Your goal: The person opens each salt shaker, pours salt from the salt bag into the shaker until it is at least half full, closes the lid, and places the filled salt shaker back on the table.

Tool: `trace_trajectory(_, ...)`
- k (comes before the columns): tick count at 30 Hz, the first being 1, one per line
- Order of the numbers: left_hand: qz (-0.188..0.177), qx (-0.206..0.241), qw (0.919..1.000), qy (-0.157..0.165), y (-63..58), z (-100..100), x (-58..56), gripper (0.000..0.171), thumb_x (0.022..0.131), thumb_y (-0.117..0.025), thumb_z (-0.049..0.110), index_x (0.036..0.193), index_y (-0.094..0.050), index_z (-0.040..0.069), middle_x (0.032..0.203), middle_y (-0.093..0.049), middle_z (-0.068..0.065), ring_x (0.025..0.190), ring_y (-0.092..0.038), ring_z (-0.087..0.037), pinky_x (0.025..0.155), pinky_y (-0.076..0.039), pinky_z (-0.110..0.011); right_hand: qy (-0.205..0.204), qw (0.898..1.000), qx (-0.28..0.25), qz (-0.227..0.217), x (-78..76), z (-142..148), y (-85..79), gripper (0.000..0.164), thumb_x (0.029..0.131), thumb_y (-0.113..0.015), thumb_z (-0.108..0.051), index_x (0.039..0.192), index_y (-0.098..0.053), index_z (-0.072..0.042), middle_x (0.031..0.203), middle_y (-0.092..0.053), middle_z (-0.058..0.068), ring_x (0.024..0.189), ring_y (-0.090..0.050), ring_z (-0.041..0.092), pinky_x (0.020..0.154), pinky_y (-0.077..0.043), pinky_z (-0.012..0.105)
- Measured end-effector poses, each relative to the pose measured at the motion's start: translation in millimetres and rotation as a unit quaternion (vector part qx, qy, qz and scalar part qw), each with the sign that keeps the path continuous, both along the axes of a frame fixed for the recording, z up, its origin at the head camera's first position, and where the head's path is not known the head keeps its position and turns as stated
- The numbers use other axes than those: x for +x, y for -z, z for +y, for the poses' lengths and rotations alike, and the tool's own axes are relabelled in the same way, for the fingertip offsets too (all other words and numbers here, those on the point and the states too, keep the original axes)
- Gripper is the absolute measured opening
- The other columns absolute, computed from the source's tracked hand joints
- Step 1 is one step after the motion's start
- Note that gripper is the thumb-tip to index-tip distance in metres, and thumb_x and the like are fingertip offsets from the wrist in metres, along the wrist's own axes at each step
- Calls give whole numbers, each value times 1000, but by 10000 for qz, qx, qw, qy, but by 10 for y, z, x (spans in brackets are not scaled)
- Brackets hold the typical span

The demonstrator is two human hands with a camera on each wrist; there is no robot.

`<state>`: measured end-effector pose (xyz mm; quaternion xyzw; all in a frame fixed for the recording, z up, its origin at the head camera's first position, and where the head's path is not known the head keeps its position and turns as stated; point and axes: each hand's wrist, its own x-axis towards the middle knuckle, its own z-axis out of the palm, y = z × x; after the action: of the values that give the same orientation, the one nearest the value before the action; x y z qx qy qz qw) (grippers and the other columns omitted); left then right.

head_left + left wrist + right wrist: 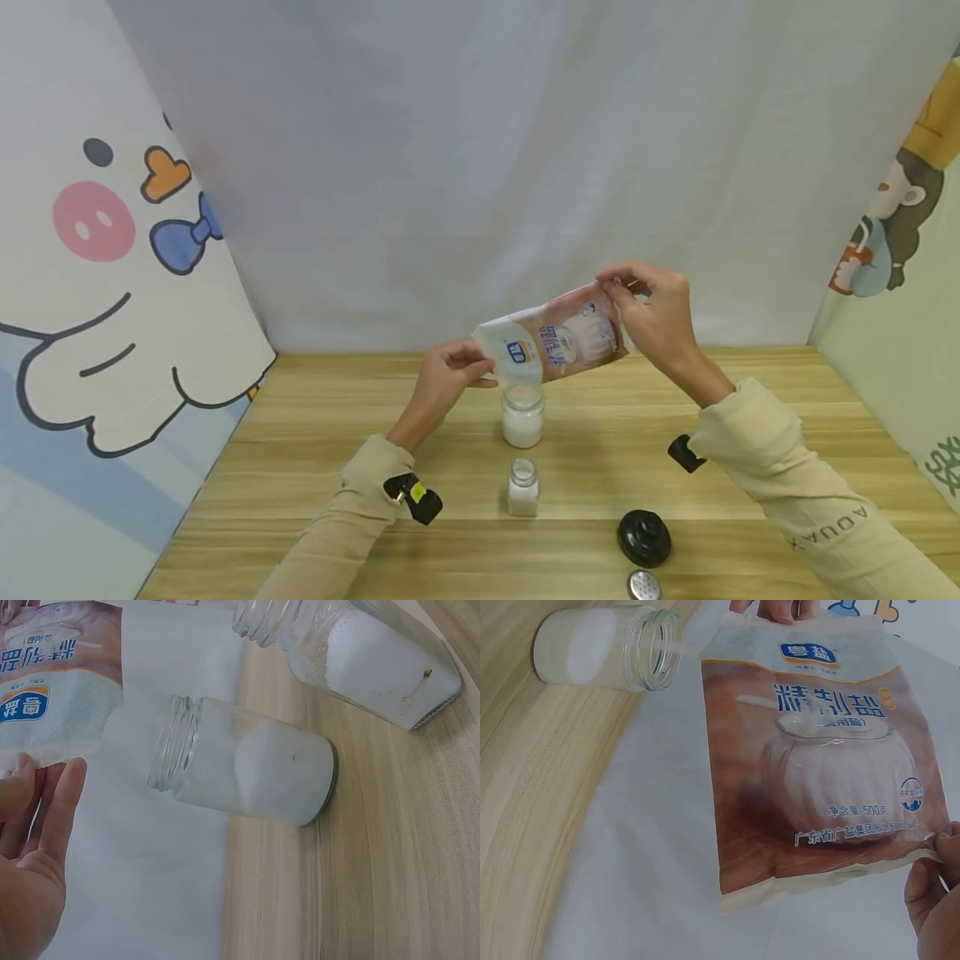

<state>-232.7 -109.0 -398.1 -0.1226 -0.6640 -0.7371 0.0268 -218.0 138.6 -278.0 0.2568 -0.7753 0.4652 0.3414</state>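
Both hands hold a printed salt bag [564, 333], brown-pink with a pale blue end, aslant above a round glass jar [522, 421]. My left hand [442, 379] pinches the bag's pale end, close over the jar's mouth. At the opposite end, a corner is pinched by my right hand [656, 312]. White salt fills part of the upright jar, and a faint white streak shows between bag and mouth in the right wrist view. Nearer me stands a smaller square-sided glass shaker jar [523, 492], also holding white salt.
On the wooden table [315, 467], a round black lid [644, 538] lies at the front right. A perforated metal shaker cap [644, 586] lies just nearer than it. A pale cloth backdrop [450, 208] rises behind the table, with cartoon-printed panels at both sides.
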Motion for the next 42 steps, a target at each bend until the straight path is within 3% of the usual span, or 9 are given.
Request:
trace_trajectory(7, -24, -120, 9999, 27, 14, -3, -9, 13, 84, -66, -5, 92, -62, -15, 87, -64, -19, 79, -65, -22, 74, -58, -42, -7, 10000, -14, 25, -18, 2, 16, 10, 83, -60, 15, 84, -68, 10, 79, -68, 20, 64, -58, 26, 60, -44, 9)
trace_trajectory(21, 78, 128, 9999, 48, 26, 8, -23, 7, 83, -63, -11, 88, -61, -16, 80, -64, -12, 76, -65, -20, 73, -59, -42, -44, 10000, 50, -25, 10, -15, -17, 10, 82, -58, 18, 83, -67, 13, 78, -67, 24, 63, -58, 33, 59, -45, 11)
trace_trajectory(42, 116, 88, 9999, -25, 33, 19, -22, 9, 83, -64, -10, 89, -62, -16, 81, -65, -14, 76, -65, -21, 72, -59, -43, -117, 9999, 27, 45, -14, -4, 10, 9, 83, -58, 16, 84, -67, 13, 80, -66, 25, 65, -59, 34, 60, -46, 12)
